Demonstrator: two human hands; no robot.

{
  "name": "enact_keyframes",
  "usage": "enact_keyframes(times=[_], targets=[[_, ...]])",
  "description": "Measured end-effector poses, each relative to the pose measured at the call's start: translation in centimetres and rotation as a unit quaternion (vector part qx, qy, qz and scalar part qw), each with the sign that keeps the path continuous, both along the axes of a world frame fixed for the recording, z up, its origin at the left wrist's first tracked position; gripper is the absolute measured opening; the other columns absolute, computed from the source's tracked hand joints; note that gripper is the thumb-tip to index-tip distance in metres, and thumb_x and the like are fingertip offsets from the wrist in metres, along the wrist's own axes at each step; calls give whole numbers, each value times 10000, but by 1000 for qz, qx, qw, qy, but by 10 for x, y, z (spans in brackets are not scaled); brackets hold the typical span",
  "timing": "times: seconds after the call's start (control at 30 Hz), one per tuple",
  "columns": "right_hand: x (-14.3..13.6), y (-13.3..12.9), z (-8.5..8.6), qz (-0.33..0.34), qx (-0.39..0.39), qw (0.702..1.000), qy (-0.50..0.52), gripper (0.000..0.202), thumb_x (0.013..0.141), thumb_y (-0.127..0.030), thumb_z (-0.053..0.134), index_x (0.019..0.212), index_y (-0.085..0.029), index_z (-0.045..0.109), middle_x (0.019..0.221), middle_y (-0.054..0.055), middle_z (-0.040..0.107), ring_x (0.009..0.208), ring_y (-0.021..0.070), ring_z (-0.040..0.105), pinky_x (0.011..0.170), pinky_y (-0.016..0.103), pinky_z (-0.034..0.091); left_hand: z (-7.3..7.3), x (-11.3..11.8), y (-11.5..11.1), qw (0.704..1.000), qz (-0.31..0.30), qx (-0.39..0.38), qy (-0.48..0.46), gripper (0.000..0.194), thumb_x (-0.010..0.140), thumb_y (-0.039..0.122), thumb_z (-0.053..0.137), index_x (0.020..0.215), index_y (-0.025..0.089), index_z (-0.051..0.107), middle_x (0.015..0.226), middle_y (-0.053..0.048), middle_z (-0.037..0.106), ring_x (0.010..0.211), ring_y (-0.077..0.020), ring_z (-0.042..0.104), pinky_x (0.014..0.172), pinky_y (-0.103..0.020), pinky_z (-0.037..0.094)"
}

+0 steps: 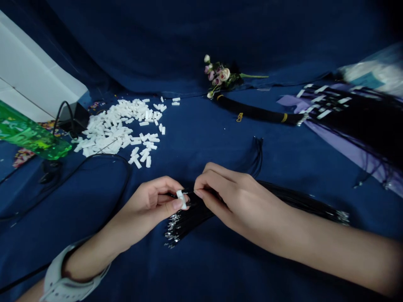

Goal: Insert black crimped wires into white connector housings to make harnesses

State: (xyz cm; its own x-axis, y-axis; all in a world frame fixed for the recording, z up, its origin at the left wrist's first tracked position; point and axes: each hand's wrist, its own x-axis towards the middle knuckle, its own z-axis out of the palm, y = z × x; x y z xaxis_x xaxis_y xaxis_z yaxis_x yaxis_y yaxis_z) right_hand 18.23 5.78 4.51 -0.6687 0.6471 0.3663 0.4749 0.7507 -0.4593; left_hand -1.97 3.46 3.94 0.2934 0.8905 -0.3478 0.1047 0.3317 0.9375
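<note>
My left hand pinches a small white tag; my right hand grips a black cord beside it, over bundled cords. Loose white tags lie heaped at left.

worktop plain navy; held tag white, tag pile white too; cords black, clasps silver; thick bundle black with yellow ties; bottle translucent green; sheet at right purple; flowers pink and cream, stem green; watch strap pale grey

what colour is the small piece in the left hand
White; the small piece shows best in the head view.
</note>
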Motion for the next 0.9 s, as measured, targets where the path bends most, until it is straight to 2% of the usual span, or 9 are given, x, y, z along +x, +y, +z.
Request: enact_keyframes(times=[0.2, 0.6, 0.9], targets=[[4, -5, 0, 15, 43, 998, -50, 101, 856, -37, 483, 872, -109, 553, 820, 22, 475, 569, 86, 409, 471, 256, 351, 1, -2, -1, 1000, -21, 0, -13, 98, 818, 251, 674, 876, 186, 630, 876, 3, 690, 836, -94, 650, 778, -181, 467], [4, -10, 1, 3, 78, 995, -64, 106, 874, -70, 483, 936, -130, 545, 867, 34, 470, 600, 94, 415, 482, 242, 403, -1, -3, -3, 998, -31, -12, -61, 111, 798, 245, 704, 859, 186, 633, 848, 13, 699, 821, -86, 662, 729, -161, 465], [5, -10, 3, 10, 88, 993, -73, 94, 876, -75, 484, 909, -131, 552, 862, 39, 487, 592, 87, 408, 460, 224, 366, -2, -4, -2, 998, -27, 1, -65, 119, 790, 252, 715, 862, 188, 645, 852, 19, 698, 802, -73, 667, 750, -147, 476]])
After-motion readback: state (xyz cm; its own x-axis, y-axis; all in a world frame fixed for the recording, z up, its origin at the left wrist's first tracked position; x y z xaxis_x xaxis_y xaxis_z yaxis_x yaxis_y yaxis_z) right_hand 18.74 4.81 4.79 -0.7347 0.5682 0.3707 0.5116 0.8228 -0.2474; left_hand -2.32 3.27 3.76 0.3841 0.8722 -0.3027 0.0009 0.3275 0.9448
